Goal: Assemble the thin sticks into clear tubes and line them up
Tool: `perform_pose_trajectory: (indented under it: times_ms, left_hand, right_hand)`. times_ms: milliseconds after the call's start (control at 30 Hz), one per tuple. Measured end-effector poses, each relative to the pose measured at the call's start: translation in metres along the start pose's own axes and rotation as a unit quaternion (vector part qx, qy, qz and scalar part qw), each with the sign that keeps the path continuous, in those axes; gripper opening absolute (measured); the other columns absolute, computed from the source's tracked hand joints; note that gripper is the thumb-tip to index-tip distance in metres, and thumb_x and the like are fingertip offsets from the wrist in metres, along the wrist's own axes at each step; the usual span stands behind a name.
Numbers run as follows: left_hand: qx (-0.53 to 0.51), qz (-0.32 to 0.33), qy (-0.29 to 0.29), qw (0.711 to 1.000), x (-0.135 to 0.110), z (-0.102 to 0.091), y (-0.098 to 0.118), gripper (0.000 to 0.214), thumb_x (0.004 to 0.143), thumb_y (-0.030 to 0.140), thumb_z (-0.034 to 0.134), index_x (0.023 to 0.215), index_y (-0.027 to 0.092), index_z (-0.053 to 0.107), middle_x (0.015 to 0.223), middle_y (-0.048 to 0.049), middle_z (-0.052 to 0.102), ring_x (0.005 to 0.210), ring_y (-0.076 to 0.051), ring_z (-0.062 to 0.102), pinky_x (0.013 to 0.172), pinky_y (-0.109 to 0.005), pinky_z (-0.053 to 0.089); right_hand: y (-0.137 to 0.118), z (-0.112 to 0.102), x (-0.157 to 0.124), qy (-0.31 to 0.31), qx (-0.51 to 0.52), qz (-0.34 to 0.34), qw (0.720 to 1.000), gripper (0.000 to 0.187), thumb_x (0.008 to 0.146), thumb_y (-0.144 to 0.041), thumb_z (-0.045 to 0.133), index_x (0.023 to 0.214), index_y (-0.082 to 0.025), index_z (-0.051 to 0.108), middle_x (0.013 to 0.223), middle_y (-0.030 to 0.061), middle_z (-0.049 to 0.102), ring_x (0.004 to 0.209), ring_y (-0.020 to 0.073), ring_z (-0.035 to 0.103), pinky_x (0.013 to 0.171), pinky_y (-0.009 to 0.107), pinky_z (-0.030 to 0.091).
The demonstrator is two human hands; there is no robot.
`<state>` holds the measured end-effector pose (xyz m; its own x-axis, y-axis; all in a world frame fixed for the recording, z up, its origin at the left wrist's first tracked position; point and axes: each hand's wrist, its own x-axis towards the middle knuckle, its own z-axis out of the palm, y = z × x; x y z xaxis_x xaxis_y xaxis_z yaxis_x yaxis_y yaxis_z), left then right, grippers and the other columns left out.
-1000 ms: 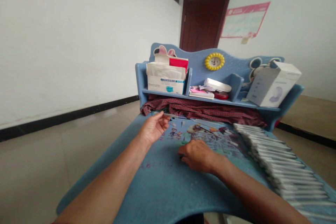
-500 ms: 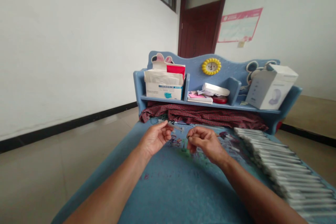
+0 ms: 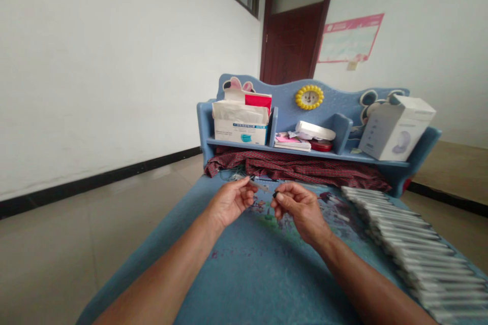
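My left hand [image 3: 231,203] is closed, with a slim translucent pen barrel [image 3: 261,187] between thumb and fingers. The barrel points to the right, toward my other hand. Between the thumb and forefinger of my right hand [image 3: 299,208] is a small black piece that looks like a pen cap [image 3: 275,195]. A short gap appears between the cap and the barrel's end. Both hands are above the blue table [image 3: 244,274]. Several pale pens with dark ends lie side by side in a pile [image 3: 415,244] to the right.
Behind the hands, a checked cloth [image 3: 297,166] lies bunched below a blue shelf [image 3: 343,134]. On that shelf stand a mask box [image 3: 238,129], a white carton [image 3: 396,129], papers [image 3: 292,143] and a red round tin [image 3: 321,147]. Thin dark items lie before the cloth.
My hands have come slightly closer together. The barrel's tip is now nearer the black cap in my right hand. The whole view has shifted a little.
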<state>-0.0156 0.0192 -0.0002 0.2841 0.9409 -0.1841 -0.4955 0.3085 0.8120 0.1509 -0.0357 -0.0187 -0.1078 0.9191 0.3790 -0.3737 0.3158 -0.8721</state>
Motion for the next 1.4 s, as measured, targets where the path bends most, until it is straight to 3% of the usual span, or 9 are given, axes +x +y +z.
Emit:
perform_pose_trajectory:
  times_ms: [467,1100,1267,1400]
  left_hand:
    - [0.021,-0.002,-0.018,1.0,-0.002,0.002,-0.003,0.019,0.08,0.015,0.052,0.065,0.007,0.059,0.056,-0.0055,0.063,0.038,-0.006,0.052,0.038,-0.016,0.045]
    - [0.076,0.047,-0.032,0.996,-0.003,0.004,-0.008,0.014,0.076,0.013,0.056,0.065,0.006,0.061,0.058,-0.0067,0.064,0.039,-0.007,0.052,0.038,-0.018,0.045]
    - [0.077,0.047,-0.027,0.996,-0.003,0.004,-0.008,0.013,0.076,0.012,0.056,0.065,0.006,0.061,0.057,-0.0071,0.064,0.04,-0.007,0.053,0.039,-0.017,0.045]
    - [0.074,0.047,-0.017,0.996,-0.002,0.003,-0.007,0.013,0.076,0.011,0.056,0.065,0.006,0.061,0.057,-0.0077,0.064,0.041,-0.007,0.053,0.039,-0.017,0.045]
  right_hand:
    - [0.001,0.0,-0.001,0.023,0.028,0.028,0.999,0.018,0.066,-0.024,0.069,0.077,-0.015,0.058,0.068,0.0034,0.067,0.049,0.013,0.06,0.045,0.023,0.047]
    - [0.002,0.004,-0.002,0.057,-0.073,0.016,0.996,0.019,0.064,-0.028,0.068,0.073,-0.016,0.057,0.061,0.0015,0.064,0.047,0.0128,0.058,0.044,0.024,0.046]
    - [0.013,-0.002,-0.004,0.049,-0.176,-0.029,0.983,0.012,0.073,-0.027,0.06,0.079,-0.017,0.058,0.069,0.0026,0.065,0.055,0.0129,0.059,0.051,0.024,0.046]
    - [0.017,-0.007,-0.005,0.059,-0.316,-0.087,0.943,0.013,0.078,-0.028,0.053,0.085,-0.019,0.06,0.07,0.0022,0.063,0.058,0.0133,0.058,0.055,0.025,0.045]
